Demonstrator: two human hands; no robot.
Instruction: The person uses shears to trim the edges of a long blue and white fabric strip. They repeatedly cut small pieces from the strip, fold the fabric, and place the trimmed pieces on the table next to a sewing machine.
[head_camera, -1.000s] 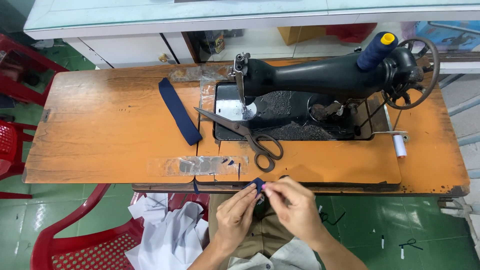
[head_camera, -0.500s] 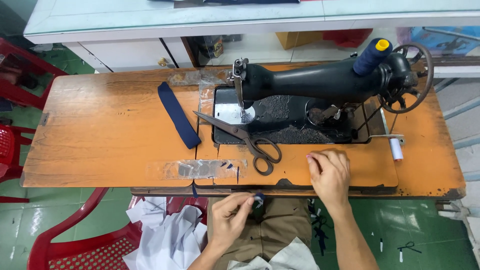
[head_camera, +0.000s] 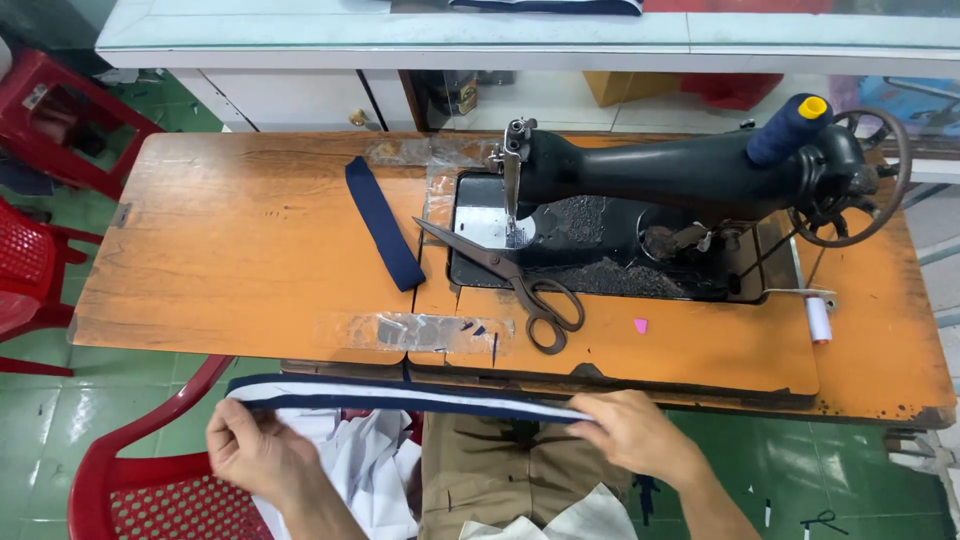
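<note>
Worn orange table (head_camera: 240, 250), green floor (head_camera: 40, 400)

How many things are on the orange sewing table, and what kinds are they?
Sewing machine: 1
Scissors: 1
Navy fabric strip: 1
Blue thread cone: 1
White spool: 1
Pink chalk bit: 1
Total: 6
</note>
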